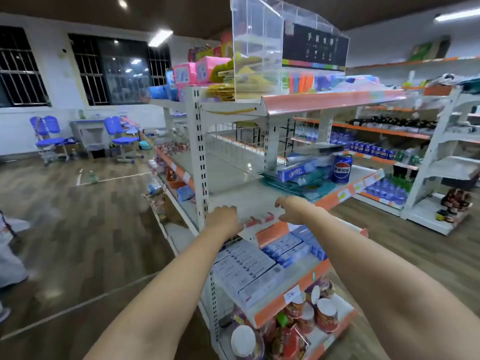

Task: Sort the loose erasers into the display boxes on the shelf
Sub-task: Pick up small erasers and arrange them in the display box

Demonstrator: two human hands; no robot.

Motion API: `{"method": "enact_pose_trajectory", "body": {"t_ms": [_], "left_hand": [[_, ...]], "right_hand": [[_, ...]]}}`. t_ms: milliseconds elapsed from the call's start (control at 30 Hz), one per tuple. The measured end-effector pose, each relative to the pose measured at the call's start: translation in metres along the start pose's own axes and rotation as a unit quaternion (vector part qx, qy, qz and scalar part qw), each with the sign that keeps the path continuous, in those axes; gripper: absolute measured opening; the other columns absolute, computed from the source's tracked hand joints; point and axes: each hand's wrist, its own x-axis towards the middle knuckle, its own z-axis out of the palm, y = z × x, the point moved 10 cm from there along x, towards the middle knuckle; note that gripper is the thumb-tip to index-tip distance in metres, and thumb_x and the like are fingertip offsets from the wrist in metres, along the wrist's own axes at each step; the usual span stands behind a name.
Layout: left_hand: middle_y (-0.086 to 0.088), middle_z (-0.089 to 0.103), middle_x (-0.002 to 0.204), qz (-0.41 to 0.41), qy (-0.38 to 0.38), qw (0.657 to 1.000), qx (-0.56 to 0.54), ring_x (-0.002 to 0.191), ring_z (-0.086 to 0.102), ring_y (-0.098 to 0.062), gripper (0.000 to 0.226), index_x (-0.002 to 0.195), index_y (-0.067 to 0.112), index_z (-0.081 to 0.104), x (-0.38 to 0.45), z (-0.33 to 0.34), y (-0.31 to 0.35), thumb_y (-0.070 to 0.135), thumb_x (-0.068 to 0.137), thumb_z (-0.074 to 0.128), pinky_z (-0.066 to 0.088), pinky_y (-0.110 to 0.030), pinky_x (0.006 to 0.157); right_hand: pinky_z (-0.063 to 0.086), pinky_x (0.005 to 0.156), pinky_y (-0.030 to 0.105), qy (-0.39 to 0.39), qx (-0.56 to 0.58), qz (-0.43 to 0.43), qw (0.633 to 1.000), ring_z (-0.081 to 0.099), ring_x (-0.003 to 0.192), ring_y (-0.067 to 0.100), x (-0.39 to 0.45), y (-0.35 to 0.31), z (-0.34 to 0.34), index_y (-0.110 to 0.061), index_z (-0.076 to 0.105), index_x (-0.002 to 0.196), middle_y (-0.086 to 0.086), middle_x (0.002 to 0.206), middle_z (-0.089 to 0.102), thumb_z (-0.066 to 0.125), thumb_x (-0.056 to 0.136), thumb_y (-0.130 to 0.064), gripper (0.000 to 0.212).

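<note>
Head view looks down both bare forearms to a white metal shelf [249, 196] in a shop aisle. The left hand [223, 219] rests on the near left edge of that shelf, fingers curled over the lip; whether it holds anything cannot be told. The right hand [292, 210] hangs just above the near edge a little to the right, fingers bent downward and loose, nothing visible between them. Between the two hands, along the shelf's front edge, lie small red and white blocks [259, 220], blurred, possibly erasers; neither hand clearly touches them. No display box for them can be made out on this level.

Farther right on the same shelf stand a blue soda can [342, 168] and, beside it on the left, a long blue carton [302, 172] lying on teal sheets. One level up, a clear acrylic case [259, 48] sits on the top shelf. Below the hands, a lower shelf carries rows of blue and white boxes [257, 266], and under that stand cup noodle tubs [326, 317].
</note>
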Motion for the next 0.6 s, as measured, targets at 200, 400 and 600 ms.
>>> {"method": "enact_pose_trajectory", "body": {"t_ms": [200, 400, 600], "left_hand": [[-0.012, 0.050, 0.130, -0.043, -0.016, 0.998, -0.034, 0.119, 0.047, -0.028, 0.054, 0.132, 0.009, 0.044, 0.021, 0.027, -0.002, 0.041, 0.090, 0.052, 0.044, -0.037, 0.092], [-0.011, 0.053, 0.125, -0.040, -0.022, 0.999, -0.023, 0.116, 0.049, -0.027, 0.051, 0.128, 0.012, 0.051, 0.038, 0.040, -0.001, 0.044, 0.089, 0.053, 0.046, -0.038, 0.092], [-0.009, 0.061, 0.110, -0.027, 0.003, 0.998, -0.057, 0.101, 0.057, -0.027, 0.033, 0.113, 0.014, 0.062, 0.045, 0.041, -0.003, 0.035, 0.089, 0.054, 0.050, -0.037, 0.083]], "right_hand": [[0.040, 0.096, 0.034, -0.029, -0.007, -0.053, 0.998, 0.047, 0.119, 0.027, 0.038, 0.001, 0.023, -0.014, 0.042, 0.136, 0.010, 0.134, 0.046, 0.054, 0.091, -0.015, 0.046], [0.040, 0.099, 0.036, -0.038, -0.030, -0.091, 0.995, 0.048, 0.119, 0.029, 0.059, -0.005, 0.039, -0.009, 0.051, 0.130, 0.013, 0.131, 0.049, 0.046, 0.092, -0.009, 0.039], [0.039, 0.075, 0.030, -0.003, -0.021, -0.091, 0.996, 0.055, 0.101, 0.031, 0.067, -0.005, 0.041, -0.008, 0.064, 0.107, 0.016, 0.115, 0.056, 0.045, 0.092, -0.012, 0.024]]}}
